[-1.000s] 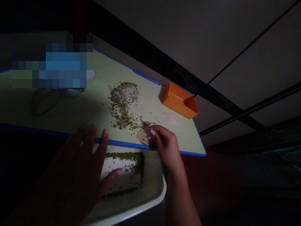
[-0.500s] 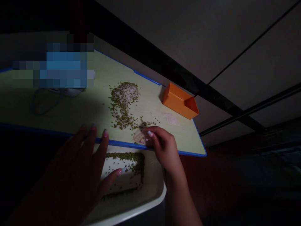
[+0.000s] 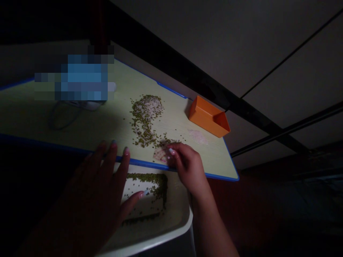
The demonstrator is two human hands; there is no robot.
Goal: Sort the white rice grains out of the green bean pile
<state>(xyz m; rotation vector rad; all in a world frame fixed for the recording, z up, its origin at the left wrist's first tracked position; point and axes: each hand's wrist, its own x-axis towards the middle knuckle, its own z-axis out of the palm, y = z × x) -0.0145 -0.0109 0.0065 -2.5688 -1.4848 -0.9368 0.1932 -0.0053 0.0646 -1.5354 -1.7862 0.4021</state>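
My left hand is spread open over the near side of a white tray, fingers apart, holding nothing. Green beans, small and round, gather along the tray's far side and corner. At the table's blue edge my right hand is closed, thumb against curled fingers; what lies in them is hidden. Just left of its fingertips is a pinkish patterned patch, perhaps a card or a print. Beside it, scattered green beans trail up to a heap of mixed beans and white grains on the table.
The pale yellow table has a raised blue edge. An orange box with an open top stands at its right end, near a thin spread of white grains. A blurred-out blue object and a cable are at the left.
The whole scene has shifted slightly to the right as my head moved. Both hands keep nearly the same pose; my right hand's fingers stay near the patterned patch.
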